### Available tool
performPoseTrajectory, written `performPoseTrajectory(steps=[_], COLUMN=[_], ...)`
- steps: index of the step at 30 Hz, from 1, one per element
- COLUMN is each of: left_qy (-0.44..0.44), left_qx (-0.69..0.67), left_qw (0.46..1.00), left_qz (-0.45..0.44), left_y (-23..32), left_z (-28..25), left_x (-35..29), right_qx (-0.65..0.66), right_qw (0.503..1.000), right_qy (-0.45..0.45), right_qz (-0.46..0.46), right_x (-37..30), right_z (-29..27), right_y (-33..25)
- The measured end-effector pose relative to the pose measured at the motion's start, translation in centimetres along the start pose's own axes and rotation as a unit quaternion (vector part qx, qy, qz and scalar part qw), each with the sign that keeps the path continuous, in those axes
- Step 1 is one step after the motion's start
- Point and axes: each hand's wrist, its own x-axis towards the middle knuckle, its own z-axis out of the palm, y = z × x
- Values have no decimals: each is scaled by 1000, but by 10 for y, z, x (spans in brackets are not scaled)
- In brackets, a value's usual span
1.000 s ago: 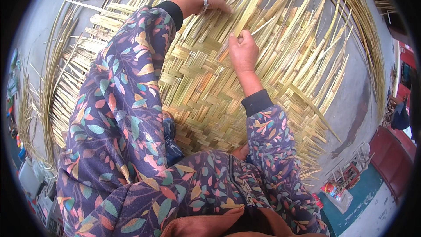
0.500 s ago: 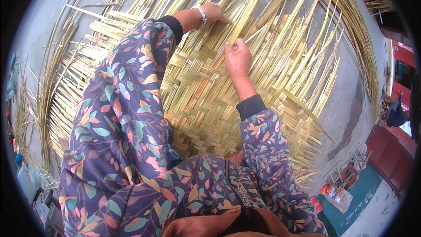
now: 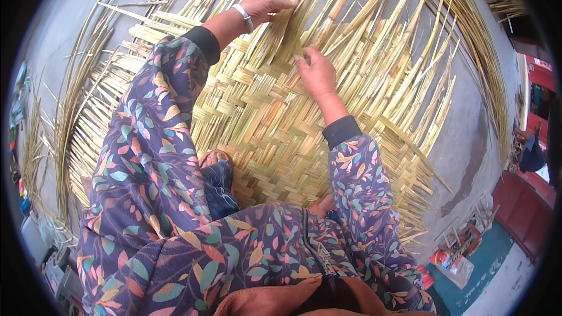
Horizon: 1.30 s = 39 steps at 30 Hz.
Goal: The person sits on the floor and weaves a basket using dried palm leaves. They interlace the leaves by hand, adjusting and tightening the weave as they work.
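A mat of flat, yellow-green reed strips [image 3: 281,134] lies under my hands, woven in its near part, with loose ends fanning out beyond. My left hand [image 3: 263,9], wearing a silver bracelet, is at the far side of the weave. Its fingers are stretched out and apart, against a bunch of raised strips [image 3: 298,6]. Closer to me, my right hand [image 3: 318,75] is closed, thumb and forefinger pinching the lower part of a strip at the weave's edge. The fingertips partly hide that strip.
My feet in sandals [image 3: 215,157] rest on the mat's near part. Bundles of long reeds [image 3: 474,41] lie on the grey floor [image 3: 468,140] at right and left. A plastic bag [image 3: 453,266] and a dark red panel [image 3: 518,213] are at the lower right.
My left hand has moved left and slightly farther away, its fingers spreading among the strips. The strips between my hands have swung leftward. My right hand stays near the same spot, still pinched.
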Motion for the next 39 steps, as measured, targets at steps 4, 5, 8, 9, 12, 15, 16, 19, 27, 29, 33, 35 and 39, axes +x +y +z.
performPoseTrajectory(steps=[4, 5, 8, 9, 12, 15, 16, 19, 27, 29, 33, 35, 39], left_qy=[102, 140, 227, 238, 257, 245, 245, 256, 223, 159, 64, 42, 21], left_qx=[10, 28, 54, 72, 44, 30, 27, -6, -113, -124, -170, -150, -59], left_qw=[995, 990, 971, 966, 965, 969, 969, 967, 967, 978, 982, 986, 997], left_qz=[-10, -19, -54, -70, -39, -35, -32, -20, -40, -60, -60, -51, -37], left_y=[-14, -19, -34, -38, -65, -59, -56, -54, -63, -57, -43, -44, -31], left_z=[-19, -21, -27, -29, -40, -41, -45, -62, -107, -112, -111, -120, -112], left_x=[-11, -18, -42, -50, -63, -65, -64, -66, -70, -71, -71, -69, -61], right_qx=[-17, -17, -61, -78, -159, -222, -238, -276, -208, -117, -56, -54, -64], right_qw=[999, 998, 997, 996, 987, 973, 968, 954, 958, 975, 983, 989, 992], right_qy=[-16, -25, -29, -22, -29, -57, -69, -92, -107, -77, -93, -114, -105], right_qz=[47, 62, 48, 26, -11, -18, -31, -76, -169, -171, -147, -82, -25], right_x=[0, 0, -3, -4, -5, -1, 1, 7, 25, 38, 56, 53, 53], right_z=[-1, -1, -1, 2, 8, 9, 7, 3, 4, 22, 52, 50, 50], right_y=[3, 1, -2, -1, -13, -17, -17, -18, -74, -80, -69, -84, -91])
